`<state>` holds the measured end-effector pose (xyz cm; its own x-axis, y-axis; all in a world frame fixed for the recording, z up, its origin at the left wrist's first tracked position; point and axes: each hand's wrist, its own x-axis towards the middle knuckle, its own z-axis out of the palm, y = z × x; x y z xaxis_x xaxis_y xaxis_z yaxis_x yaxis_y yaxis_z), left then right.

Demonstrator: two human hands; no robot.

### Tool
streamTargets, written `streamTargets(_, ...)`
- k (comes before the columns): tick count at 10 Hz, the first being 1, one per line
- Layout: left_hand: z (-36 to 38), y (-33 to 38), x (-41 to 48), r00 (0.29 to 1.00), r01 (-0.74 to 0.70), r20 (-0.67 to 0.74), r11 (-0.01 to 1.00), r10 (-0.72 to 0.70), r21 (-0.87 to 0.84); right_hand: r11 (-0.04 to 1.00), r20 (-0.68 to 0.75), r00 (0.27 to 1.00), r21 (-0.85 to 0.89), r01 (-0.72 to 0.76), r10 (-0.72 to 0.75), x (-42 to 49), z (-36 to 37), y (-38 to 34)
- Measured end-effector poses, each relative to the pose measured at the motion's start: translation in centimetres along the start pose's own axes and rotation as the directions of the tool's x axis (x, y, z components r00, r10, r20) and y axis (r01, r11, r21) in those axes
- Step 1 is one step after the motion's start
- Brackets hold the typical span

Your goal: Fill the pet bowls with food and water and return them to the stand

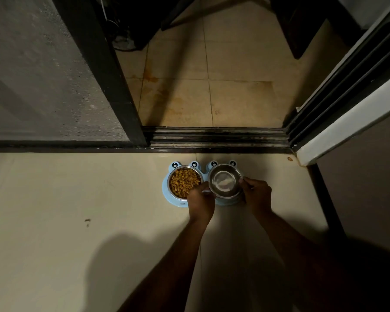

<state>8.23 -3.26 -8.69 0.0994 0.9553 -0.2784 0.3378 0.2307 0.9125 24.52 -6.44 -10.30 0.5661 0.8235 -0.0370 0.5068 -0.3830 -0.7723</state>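
A light blue frog-shaped stand lies on the floor just before the door track. Its left hole holds a steel bowl of brown kibble. Over the right hole is a second steel bowl with a shiny, watery-looking inside; I cannot tell whether it rests in the stand or hovers just above it. My left hand grips that bowl's left rim and my right hand grips its right rim. The near part of the stand is hidden under my hands.
A black sliding-door track crosses the floor right behind the stand. A mesh screen door stands at the left, a door frame and wall at the right. Beige tiles lie beyond the track.
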Motion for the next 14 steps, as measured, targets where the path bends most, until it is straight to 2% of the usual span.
streamTargets(1,0.1,0.1,0.0,1.000,0.012,-0.008,1.000,-0.012,-0.004,1.000,-0.015,1.000,0.008,-0.011,0.011,0.0,-0.1,0.3)
streamTargets(3,0.3,-0.2,0.1,0.998,-0.062,-0.001,0.995,0.062,0.073,0.998,-0.050,0.998,-0.044,0.034,-0.036,0.0,0.1,0.5)
streamTargets(8,0.6,-0.7,0.6,0.997,-0.072,0.051,0.979,0.063,0.193,0.999,-0.048,0.998,0.002,-0.047,0.047,0.0,0.2,0.5)
streamTargets(10,0.5,-0.6,1.0,0.999,-0.021,0.043,0.990,0.015,0.141,0.997,-0.046,0.996,-0.023,-0.080,0.078,0.1,0.5,0.6)
streamTargets(12,-0.8,0.0,-0.1,0.996,-0.089,0.046,0.978,0.081,0.191,0.994,-0.043,0.995,-0.048,-0.094,0.092,-2.1,0.7,-0.8)
streamTargets(13,-3.3,1.6,-1.6,0.992,-0.121,0.043,0.974,0.115,0.194,0.998,0.044,0.999,-0.059,-0.018,0.021,-4.7,-0.7,-2.8)
streamTargets(14,-6.2,5.0,-3.5,0.988,-0.137,0.097,0.959,0.117,0.246,0.994,0.290,0.957,-0.105,0.027,0.004,-7.6,-3.2,-6.3)
